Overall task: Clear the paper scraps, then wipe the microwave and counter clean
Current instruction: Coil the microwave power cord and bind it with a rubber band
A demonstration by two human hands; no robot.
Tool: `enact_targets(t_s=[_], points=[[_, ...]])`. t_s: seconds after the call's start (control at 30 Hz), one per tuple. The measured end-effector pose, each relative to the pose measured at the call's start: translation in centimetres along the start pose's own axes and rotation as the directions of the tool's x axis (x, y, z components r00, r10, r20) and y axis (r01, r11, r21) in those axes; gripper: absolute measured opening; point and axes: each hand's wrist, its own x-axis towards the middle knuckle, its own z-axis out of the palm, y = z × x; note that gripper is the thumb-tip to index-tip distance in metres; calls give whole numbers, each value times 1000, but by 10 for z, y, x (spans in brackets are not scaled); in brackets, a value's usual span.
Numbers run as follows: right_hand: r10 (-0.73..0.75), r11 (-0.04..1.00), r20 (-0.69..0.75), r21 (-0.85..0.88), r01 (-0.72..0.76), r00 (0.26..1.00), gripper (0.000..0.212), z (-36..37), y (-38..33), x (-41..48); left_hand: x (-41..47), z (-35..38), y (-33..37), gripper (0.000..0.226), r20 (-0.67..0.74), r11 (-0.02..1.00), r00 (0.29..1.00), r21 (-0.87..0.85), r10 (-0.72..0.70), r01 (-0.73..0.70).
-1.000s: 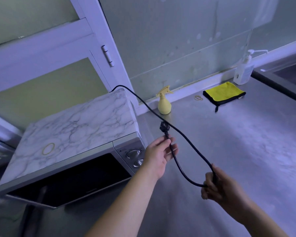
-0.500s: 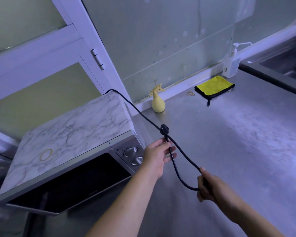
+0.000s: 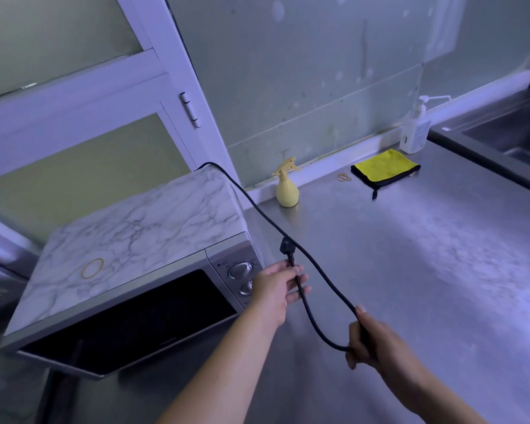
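The worktop (image 3: pixel 410 255) was made of dull, brushed metal. The microwave (image 3: pixel 129 240) top was covered in smooth marble-look film, its door in shiny dark glass. The yellow cloth (image 3: pixel 386 167) looked soft and fluffy. The cord (image 3: pixel 318 264) was matt black.

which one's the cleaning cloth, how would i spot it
Start at the steel counter and follow the wall right, past the yellow spray bottle. The cleaning cloth lies flat before the clear pump bottle. It is the only flat, bright yellow thing with a black edge.

Both hands hold the microwave's (image 3: pixel 129 258) black cord (image 3: pixel 257 209) looped above the steel counter (image 3: pixel 410 255)
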Motion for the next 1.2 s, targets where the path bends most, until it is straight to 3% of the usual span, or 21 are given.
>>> enact_targets(t_s=[0.23,0.47,0.6,0.7,0.77,0.83,0.9,0.93,1.0,1.07,1.2], points=[[92,994,23,-61,-91,995,63,0,11,7,-6,3,2,23,61,997,996,47,63,-66],[287,955,76,-98,-279,955,60,9,11,18,-14,11,-6,27,91,971,982,162,164,-177],[284,958,27,-56,-283,958,58,12,9,24,-15,11,-3,21,116,971,975,124,188,-202],[302,953,132,-73,-294,944,58,13,11,26,-13,10,-1,12,72,969,975,121,210,-217],[310,950,129,-70,-303,942,48,16,12,28,-11,9,1,9,61,970,976,112,209,-215],[216,974,-17,-71,-217,976,16,15,6,36,-10,7,3,8,67,963,971,126,230,-237],[54,995,-167,-74,-67,984,17,11,-20,51,-9,5,8,6,67,947,965,183,255,-263],[-15,999,-173,-53,6,985,21,9,-39,60,-9,4,11,6,67,932,960,231,272,-280],[-88,995,-75,-48,84,993,38,5,-80,80,-8,2,16,9,88,893,952,329,294,-307],[-64,985,66,-158,74,996,48,6,-119,103,-8,3,24,13,119,850,947,417,299,-321],[115,927,189,-374,-37,975,32,14,-172,145,-4,8,45,18,188,791,933,494,308,-361]])
